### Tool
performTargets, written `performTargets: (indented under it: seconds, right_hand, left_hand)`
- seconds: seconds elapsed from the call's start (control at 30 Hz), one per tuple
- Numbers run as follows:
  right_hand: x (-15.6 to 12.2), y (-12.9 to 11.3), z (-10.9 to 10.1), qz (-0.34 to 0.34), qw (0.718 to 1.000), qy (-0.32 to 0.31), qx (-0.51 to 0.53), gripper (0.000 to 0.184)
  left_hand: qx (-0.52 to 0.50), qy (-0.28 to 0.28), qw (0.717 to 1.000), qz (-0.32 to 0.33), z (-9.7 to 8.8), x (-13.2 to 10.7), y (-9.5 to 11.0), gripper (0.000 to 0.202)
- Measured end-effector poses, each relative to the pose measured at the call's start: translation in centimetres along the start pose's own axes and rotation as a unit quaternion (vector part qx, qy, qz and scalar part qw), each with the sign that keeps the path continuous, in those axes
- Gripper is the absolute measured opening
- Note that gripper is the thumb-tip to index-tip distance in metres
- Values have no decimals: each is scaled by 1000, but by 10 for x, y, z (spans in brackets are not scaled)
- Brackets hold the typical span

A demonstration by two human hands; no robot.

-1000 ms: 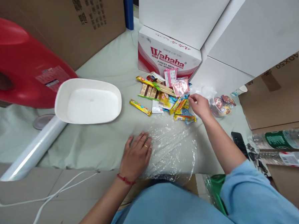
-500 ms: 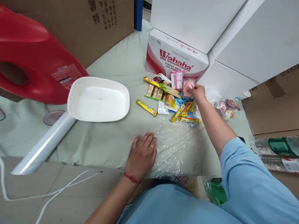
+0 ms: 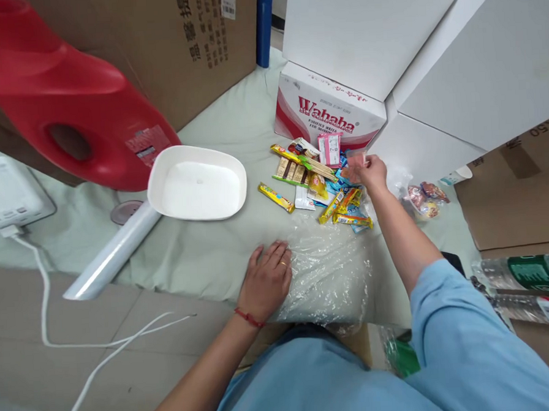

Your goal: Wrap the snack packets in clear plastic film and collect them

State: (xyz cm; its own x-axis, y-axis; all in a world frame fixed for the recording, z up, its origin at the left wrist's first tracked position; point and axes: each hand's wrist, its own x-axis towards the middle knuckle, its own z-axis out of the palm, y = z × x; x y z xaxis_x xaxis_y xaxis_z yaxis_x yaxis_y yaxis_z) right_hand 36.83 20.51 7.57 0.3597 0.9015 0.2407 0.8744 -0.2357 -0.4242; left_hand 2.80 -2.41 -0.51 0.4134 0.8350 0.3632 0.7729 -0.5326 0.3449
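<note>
My right hand (image 3: 373, 171) is closed on a small pink packet (image 3: 355, 162) at the right side of a heap of wrapped snacks (image 3: 319, 181). Its fingertips pinch the packet's edge. My left hand (image 3: 268, 279) lies flat on the pale green cloth, fingers stretched out, beside a crumpled clear plastic sheet (image 3: 326, 270). One yellow snack stick (image 3: 276, 197) lies apart from the heap, beyond my left hand. A white oval plastic tub (image 3: 197, 182) with nothing in it stands to the left of the snacks.
Behind the snacks stands a white and red carton (image 3: 329, 104) beneath larger white boxes (image 3: 366, 29). A red jug (image 3: 89, 105), a roll of clear film (image 3: 113, 251) and a white power strip (image 3: 13, 191) are on the left. Plastic bottles (image 3: 531, 272) lie at right.
The camera view has shifted slightly, so everything sits a little further right. My right hand still holds the pink packet, which has tilted. My left hand stays flat on the cloth.
</note>
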Motion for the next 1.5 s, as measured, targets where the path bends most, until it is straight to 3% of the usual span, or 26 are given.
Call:
performTargets:
  seconds: [0.1, 0.2, 0.33, 0.47, 0.6, 0.87, 1.17, 1.37, 1.5]
  right_hand:
    - [-49, -6, -41, -70, 994, 78, 32, 40]
    - [-122, -15, -69, -181, 981, -36, 64, 32]
    - [-215, -21, -63, -287, 943, -160, 42, 38]
    - [-263, -17, -45, -334, 911, -239, -25, 42]
    - [-264, -5, -48, -310, 914, -254, 59, 61]
    - [-253, 5, -43, -270, 924, -261, 68, 59]
    - [-266, -4, -43, -335, 899, -281, 8, 56]
    - [-267, 18, -53, -292, 912, -285, 42, 50]
    - [-266, 28, -61, -271, 926, -249, 81, 50]
  left_hand:
    - [-4, -11, 1000, -4, -1, 1, 1, 33]
    - [-17, -25, 999, -9, -2, 1, 1, 35]
    - [-29, -38, 999, -21, -2, 2, 1, 38]
    - [-19, -44, 999, -23, -3, 2, 2, 38]
    - [-12, -41, 999, -17, -3, 2, 2, 37]
    - [6, -42, 999, -14, -2, 3, 2, 35]
    - [-1, -38, 999, -12, -1, 2, 2, 37]
    - [9, -40, 999, -30, -3, -8, 6, 35]
    - [0, -34, 998, -46, -5, -18, 10, 38]
